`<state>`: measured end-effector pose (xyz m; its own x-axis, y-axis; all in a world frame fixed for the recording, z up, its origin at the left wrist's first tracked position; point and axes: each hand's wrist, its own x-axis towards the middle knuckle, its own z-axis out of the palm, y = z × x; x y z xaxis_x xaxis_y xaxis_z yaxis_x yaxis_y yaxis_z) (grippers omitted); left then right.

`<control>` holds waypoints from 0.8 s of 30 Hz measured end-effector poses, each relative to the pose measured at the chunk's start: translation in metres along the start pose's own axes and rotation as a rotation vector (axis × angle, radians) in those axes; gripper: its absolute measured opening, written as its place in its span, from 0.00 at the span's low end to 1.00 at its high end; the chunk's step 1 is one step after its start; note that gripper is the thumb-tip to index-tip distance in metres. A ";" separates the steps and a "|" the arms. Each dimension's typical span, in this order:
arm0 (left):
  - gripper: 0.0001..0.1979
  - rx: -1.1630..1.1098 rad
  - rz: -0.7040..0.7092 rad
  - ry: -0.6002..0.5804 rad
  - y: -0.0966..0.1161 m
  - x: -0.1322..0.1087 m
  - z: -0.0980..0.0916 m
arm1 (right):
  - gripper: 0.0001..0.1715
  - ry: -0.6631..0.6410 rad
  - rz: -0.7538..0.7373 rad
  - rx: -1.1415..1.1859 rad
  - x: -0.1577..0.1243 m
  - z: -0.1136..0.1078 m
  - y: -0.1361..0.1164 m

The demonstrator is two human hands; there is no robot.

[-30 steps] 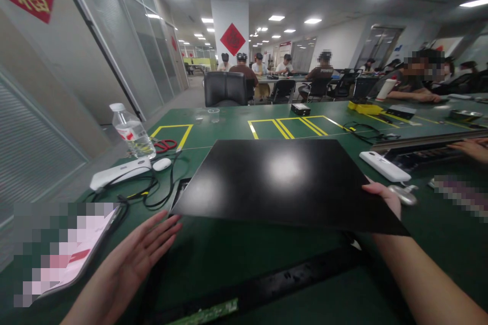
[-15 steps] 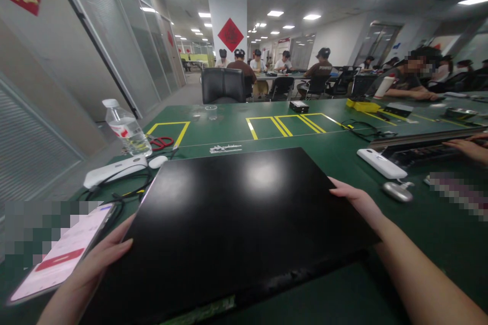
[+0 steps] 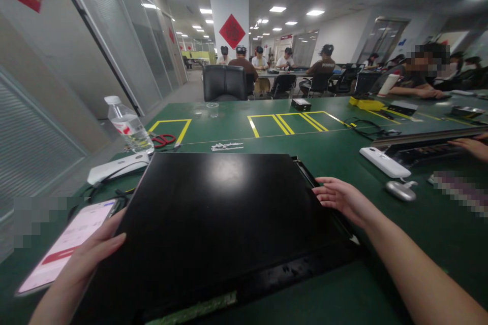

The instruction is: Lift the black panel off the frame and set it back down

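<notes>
A glossy black LCD panel (image 3: 206, 213) is over the green table in front of me, lying partly on a black frame (image 3: 343, 226) that shows along its right side. A strip of green circuit board (image 3: 198, 310) sticks out at the near edge. My left hand (image 3: 101, 244) grips the panel's left edge, thumb on top and its other fingers hidden beneath. At the right edge is my right hand (image 3: 339, 198), fingers stretched out and fingertips against the panel's side; it is not wrapped round anything.
Left of the panel are a phone (image 3: 68, 244), a white device (image 3: 118, 168) with a black cable, a water bottle (image 3: 127, 124) and red scissors (image 3: 163, 139). Another white device (image 3: 385, 162) lies to the right, near a co-worker's hand (image 3: 470, 147). Yellow tape marks the table.
The panel has come down and moved left, so the black frame now shows at its right. My right hand has let go of the corner, its fingers now extended. The left still grips.
</notes>
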<state>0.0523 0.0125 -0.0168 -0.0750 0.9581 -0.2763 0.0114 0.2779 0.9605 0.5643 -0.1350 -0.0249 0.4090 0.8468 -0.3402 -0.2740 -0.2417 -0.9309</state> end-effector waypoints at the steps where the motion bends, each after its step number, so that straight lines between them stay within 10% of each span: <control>1: 0.39 -0.017 -0.058 -0.021 0.000 -0.004 0.003 | 0.14 0.015 0.000 -0.010 0.000 0.001 0.000; 12: 0.52 -0.233 -0.133 -0.157 0.003 -0.065 0.053 | 0.05 0.188 -0.042 -0.202 -0.006 0.001 -0.014; 24: 0.31 -0.217 -0.165 -0.253 0.003 -0.073 0.061 | 0.05 0.229 -0.014 -0.313 -0.002 0.000 -0.011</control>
<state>0.1190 -0.0521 0.0038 0.1912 0.8958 -0.4013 -0.1941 0.4353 0.8791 0.5666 -0.1343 -0.0142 0.6046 0.7317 -0.3147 -0.0023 -0.3936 -0.9193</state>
